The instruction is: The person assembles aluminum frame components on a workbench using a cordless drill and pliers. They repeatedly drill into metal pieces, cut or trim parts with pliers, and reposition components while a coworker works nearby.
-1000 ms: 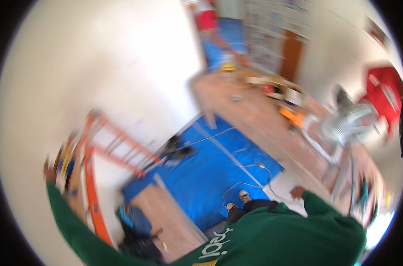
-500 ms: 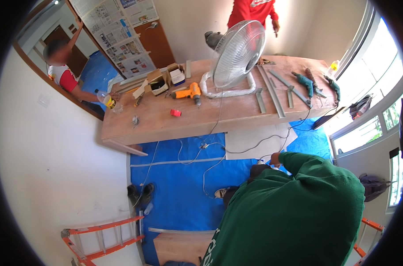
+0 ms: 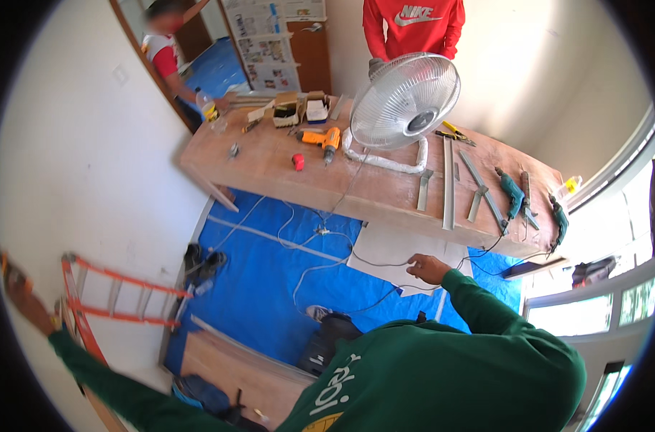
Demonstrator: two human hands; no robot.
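My left hand [image 3: 21, 286] reaches far out at the left rim, beside an orange ladder [image 3: 122, 312]. Its fingers look curled round something with yellow-orange on it, too blurred and cut off to name. My right hand [image 3: 430, 269] hangs over the blue floor sheet and a pale board [image 3: 385, 252], near a grey cable [image 3: 374, 263]. Its fingers are loosely bent and apart, with nothing seen in them. Across from me stands a wooden table [image 3: 270, 169] bearing a fan [image 3: 405, 101], an orange drill [image 3: 330, 140], a small red object [image 3: 298, 162] and metal strips [image 3: 448, 191].
Two green power tools [image 3: 512, 193] lie at the table's right end, with cords trailing down. A person in red [image 3: 414, 29] stands behind the fan; another person [image 3: 168, 63] is at the doorway. Shoes [image 3: 209, 263] and plywood [image 3: 227, 363] lie on the floor.
My view has swung leftward and down. My left arm has come into sight, stretched out to the left. The right hand has moved forward, away from my body. The person in red has both arms lowered.
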